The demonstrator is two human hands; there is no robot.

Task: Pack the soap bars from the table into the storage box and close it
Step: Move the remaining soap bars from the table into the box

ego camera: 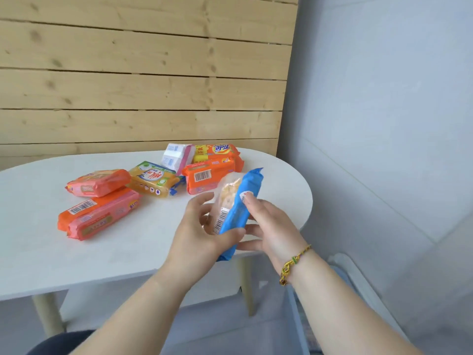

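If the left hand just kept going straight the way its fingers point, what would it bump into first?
Probably the orange plastic-wrapped soap pack with the barcode, lying on the white table just beyond the left hand and the blue-wrapped soap pack it holds. Depth is unclear; it might pass above.
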